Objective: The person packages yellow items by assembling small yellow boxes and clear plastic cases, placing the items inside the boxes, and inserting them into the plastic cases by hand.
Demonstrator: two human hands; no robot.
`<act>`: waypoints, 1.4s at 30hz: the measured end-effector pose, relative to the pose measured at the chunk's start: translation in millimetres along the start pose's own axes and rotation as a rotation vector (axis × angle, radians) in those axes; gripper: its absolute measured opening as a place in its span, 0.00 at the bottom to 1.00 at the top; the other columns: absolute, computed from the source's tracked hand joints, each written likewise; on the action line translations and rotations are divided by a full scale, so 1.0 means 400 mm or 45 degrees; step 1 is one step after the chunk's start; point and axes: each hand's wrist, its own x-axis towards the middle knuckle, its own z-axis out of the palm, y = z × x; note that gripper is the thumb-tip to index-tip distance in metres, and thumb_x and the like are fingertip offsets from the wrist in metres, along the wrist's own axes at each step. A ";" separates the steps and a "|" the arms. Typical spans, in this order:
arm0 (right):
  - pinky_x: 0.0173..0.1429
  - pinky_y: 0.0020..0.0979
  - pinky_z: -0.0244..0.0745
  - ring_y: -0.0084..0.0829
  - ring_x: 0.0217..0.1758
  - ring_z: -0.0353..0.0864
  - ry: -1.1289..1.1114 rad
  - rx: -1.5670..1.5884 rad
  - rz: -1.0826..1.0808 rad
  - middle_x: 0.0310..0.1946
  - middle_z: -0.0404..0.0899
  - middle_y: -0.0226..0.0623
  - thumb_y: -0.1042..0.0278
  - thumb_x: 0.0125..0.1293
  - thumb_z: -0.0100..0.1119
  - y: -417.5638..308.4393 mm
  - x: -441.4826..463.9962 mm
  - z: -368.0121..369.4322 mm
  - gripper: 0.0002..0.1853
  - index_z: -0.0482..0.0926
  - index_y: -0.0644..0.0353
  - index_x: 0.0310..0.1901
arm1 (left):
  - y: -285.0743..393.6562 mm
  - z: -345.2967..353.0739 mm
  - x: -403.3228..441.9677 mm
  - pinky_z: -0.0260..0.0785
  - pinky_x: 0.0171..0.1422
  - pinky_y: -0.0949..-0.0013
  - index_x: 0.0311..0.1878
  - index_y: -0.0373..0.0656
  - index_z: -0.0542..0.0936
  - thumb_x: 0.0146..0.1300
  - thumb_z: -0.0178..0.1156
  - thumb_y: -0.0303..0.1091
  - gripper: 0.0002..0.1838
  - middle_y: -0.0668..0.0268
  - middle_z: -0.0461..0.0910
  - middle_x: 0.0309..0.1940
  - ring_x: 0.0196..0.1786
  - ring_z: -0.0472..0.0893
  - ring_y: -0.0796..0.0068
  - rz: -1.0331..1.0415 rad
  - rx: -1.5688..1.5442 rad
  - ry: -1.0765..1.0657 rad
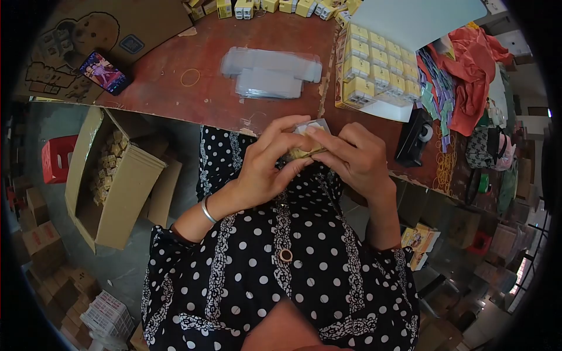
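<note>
My left hand [266, 158] and my right hand [358, 155] meet in front of my chest, near the table's front edge. Between them they hold a small clear plastic box [318, 124], with something yellowish in or behind it. My fingers cover much of it, so its contents are hard to make out. Both hands have their fingers closed around it. Beyond them on the table lies a stack of flat clear plastic sleeves [269, 82]. To the right stands an open display box [380, 110] filled with rows of small yellow boxes [379, 61].
A phone [104, 73] leans on a large carton [140, 26] at the table's left. A tape dispenser [414, 137], rubber bands [446, 169] and red cloth [471, 76] lie right. An open carton [126, 199] of small yellow boxes stands on the floor left.
</note>
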 end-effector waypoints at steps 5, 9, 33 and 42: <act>0.32 0.27 0.72 0.23 0.32 0.74 -0.192 0.667 0.531 0.35 0.75 0.32 0.72 0.60 0.71 -0.003 -0.016 -0.028 0.38 0.69 0.53 0.73 | -0.029 0.015 0.001 0.77 0.61 0.54 0.47 0.43 0.81 0.53 0.73 0.21 0.17 0.54 0.74 0.58 0.61 0.79 0.49 0.228 0.141 0.053; 0.37 0.25 0.76 0.21 0.38 0.79 -0.082 1.468 1.026 0.45 0.78 0.34 0.62 0.73 0.62 -0.002 -0.043 -0.030 0.31 0.64 0.61 0.73 | -0.036 0.015 0.021 0.73 0.66 0.45 0.44 0.53 0.84 0.53 0.72 0.29 0.15 0.58 0.73 0.57 0.64 0.77 0.48 0.582 0.495 -0.075; 0.62 0.41 0.74 0.49 0.59 0.77 -0.065 0.042 0.563 0.56 0.77 0.44 0.84 0.54 0.67 0.250 -0.019 -0.147 0.27 0.79 0.58 0.59 | -0.150 -0.018 0.208 0.63 0.74 0.48 0.63 0.37 0.74 0.56 0.71 0.29 0.30 0.50 0.76 0.61 0.68 0.72 0.48 0.243 0.769 -0.200; 0.59 0.39 0.75 0.45 0.55 0.79 0.217 -0.377 0.433 0.52 0.80 0.40 0.78 0.55 0.72 0.170 0.007 -0.140 0.19 0.84 0.60 0.51 | -0.282 -0.214 0.340 0.71 0.63 0.54 0.54 0.41 0.77 0.49 0.74 0.28 0.27 0.55 0.82 0.49 0.57 0.80 0.51 -0.234 0.900 -0.476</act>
